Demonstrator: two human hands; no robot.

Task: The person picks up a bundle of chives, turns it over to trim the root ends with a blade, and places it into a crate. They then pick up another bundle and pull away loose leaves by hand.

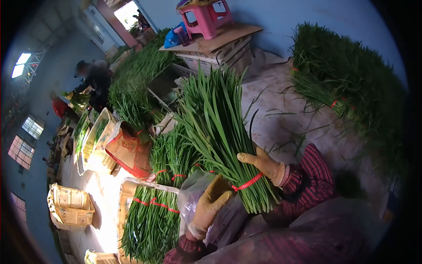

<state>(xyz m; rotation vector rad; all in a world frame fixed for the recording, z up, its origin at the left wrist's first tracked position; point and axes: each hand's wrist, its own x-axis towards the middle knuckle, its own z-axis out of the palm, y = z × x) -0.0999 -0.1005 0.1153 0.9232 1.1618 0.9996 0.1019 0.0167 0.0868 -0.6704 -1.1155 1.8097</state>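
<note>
While its leaves fan up and to the left, the bunch [222, 127] is held aslant in front of the wearer, its cut ends low and near the lap. Red tape [248, 181] circles it close to those ends. The right hand [267, 167], gloved, is closed round the bunch just above the tape, thumb across the front; its other fingers are mostly hidden. The left hand [210, 206], gloved too, is held open, thumb apart from the fingers, just beside the stems; whether its fingertips touch them I cannot tell.

Both sleeves [315, 169] are striped, and clear plastic [325, 229] covers the lap. Left of the left hand, a crate [151, 183] holds taped bunches [147, 229], with more bunches [173, 154] standing just beyond it. Next to those sits a red bag [129, 152].

To the right, loose leaves [303, 125] lie scattered on a pale surface [272, 103], near a large pile [343, 72]. Farther off, a pink stool [206, 20] stands on cardboard [224, 38] over stacked crates [233, 57], a cup [181, 36] and a blue bag [171, 39] beside it. A long heap [140, 66] runs back on the left, where a co-worker in dark clothes [100, 81] bends near another in red [59, 105].
</note>
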